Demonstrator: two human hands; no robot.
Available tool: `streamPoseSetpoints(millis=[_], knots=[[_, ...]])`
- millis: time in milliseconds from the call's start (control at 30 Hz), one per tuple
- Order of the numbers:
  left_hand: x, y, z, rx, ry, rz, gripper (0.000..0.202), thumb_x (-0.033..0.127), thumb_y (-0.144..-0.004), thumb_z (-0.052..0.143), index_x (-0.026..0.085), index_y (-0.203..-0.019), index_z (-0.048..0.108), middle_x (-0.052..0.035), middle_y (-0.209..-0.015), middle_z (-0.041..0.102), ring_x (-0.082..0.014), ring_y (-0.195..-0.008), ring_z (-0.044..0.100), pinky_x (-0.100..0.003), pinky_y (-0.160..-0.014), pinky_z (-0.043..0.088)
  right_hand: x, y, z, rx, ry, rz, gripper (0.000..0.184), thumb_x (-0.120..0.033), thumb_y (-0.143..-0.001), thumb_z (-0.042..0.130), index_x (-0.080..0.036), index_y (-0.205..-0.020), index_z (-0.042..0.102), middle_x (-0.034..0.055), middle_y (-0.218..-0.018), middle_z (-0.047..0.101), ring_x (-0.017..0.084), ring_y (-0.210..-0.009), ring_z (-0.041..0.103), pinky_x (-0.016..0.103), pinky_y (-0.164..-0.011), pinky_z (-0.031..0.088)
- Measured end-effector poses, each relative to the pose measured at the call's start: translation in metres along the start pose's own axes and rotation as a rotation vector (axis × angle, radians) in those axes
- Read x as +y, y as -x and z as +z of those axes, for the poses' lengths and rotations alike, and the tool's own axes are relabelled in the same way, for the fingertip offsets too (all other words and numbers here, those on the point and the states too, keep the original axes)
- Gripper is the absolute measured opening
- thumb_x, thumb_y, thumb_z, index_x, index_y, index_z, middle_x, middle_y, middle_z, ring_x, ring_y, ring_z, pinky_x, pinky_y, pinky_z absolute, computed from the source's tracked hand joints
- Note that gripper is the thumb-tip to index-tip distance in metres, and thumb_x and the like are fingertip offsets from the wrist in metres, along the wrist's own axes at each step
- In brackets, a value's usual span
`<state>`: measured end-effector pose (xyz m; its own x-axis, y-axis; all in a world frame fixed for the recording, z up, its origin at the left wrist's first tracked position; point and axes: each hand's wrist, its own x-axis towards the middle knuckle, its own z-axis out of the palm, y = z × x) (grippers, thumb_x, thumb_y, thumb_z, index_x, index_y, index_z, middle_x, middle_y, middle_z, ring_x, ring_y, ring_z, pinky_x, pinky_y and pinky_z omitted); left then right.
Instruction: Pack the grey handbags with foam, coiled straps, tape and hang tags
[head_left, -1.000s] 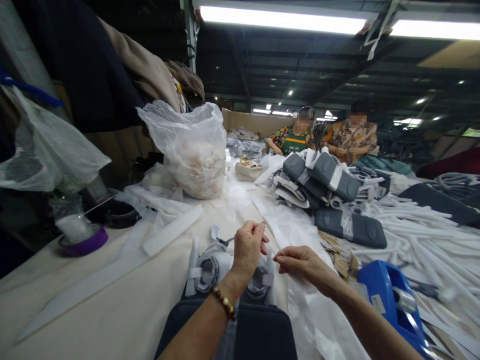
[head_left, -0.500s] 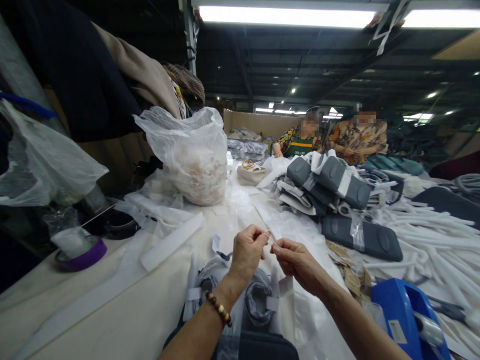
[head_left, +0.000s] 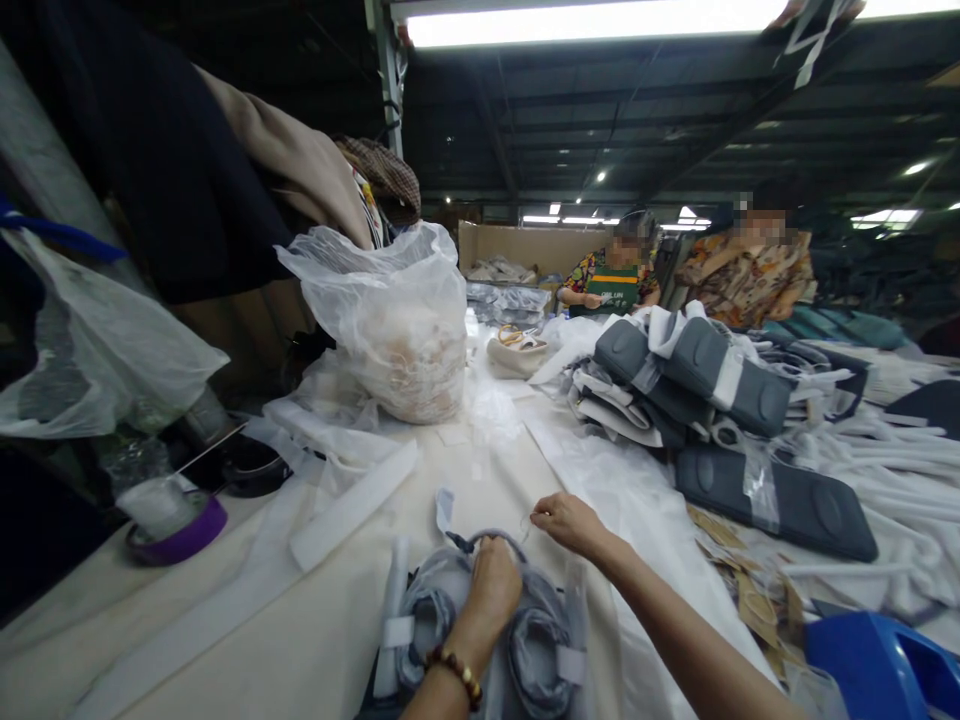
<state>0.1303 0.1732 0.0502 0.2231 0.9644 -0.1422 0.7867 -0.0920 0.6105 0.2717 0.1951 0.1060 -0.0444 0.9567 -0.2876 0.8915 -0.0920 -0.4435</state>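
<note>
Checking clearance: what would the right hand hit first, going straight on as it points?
The right hand points forward-left across the table; first in line is probably the white strip, though depth is unclear and it might pass over.

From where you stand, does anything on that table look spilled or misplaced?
Nothing plainly spilled, but at right dark padded pieces are heaped askew and tan scraps lie loose, so that side looks untidy.

left hand point(head_left: 495, 590) now lower, over the grey wrapped bundle point(head_left: 559, 640), apart from the right hand point(head_left: 570, 522)
</note>
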Motion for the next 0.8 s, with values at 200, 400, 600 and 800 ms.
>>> streamPoseSetpoints(millis=[200,400,600,800], knots=[[0.005,0.003,0.001,0.160,0.228,-0.117,0.034,-0.002,-0.082,0.038,0.006,-0.100,0.065,-0.0183,-0.108,0.066,-0.0199,-0.104,0.061,-0.029,-0.090,0.044,-0.002,-0.018,0.017,-0.221,0.009,-0.100,0.021,-0.034,-0.086,0.060,-0.014,-0.084,0.064,0.0010,-0.086,0.066,0.016,-0.079,0.062,0.033,-0.073,0.051],[0.006,0.003,0.001,0.222,0.321,-0.159,0.027,0.001,-0.078,0.046,0.013,-0.081,0.070,-0.0105,-0.089,0.072,-0.0173,-0.083,0.065,-0.023,-0.075,0.044,0.002,-0.023,0.029,-0.306,-0.096,-0.196,0.022,-0.033,-0.089,0.056,-0.012,-0.087,0.063,-0.0012,-0.076,0.062,0.011,-0.064,0.059,0.026,-0.058,0.050],[0.010,0.004,0.002,0.247,0.283,-0.215,0.026,0.000,-0.074,0.047,0.015,-0.060,0.062,-0.0042,-0.063,0.064,-0.0140,-0.061,0.055,-0.023,-0.059,0.034,0.009,-0.022,0.030,-0.286,-0.065,-0.231,0.021,-0.031,-0.091,0.054,-0.012,-0.089,0.062,-0.0011,-0.076,0.063,0.011,-0.063,0.060,0.025,-0.058,0.051],[0.015,0.017,-0.011,0.232,0.290,-0.166,0.020,0.004,-0.074,0.048,0.014,-0.066,0.063,-0.0083,-0.077,0.064,-0.0190,-0.075,0.056,-0.028,-0.071,0.035,0.002,-0.013,0.007,-0.236,0.147,-0.270,0.017,-0.028,-0.084,0.063,-0.014,-0.093,0.064,0.0013,-0.088,0.066,0.017,-0.084,0.063,0.037,-0.080,0.050]])
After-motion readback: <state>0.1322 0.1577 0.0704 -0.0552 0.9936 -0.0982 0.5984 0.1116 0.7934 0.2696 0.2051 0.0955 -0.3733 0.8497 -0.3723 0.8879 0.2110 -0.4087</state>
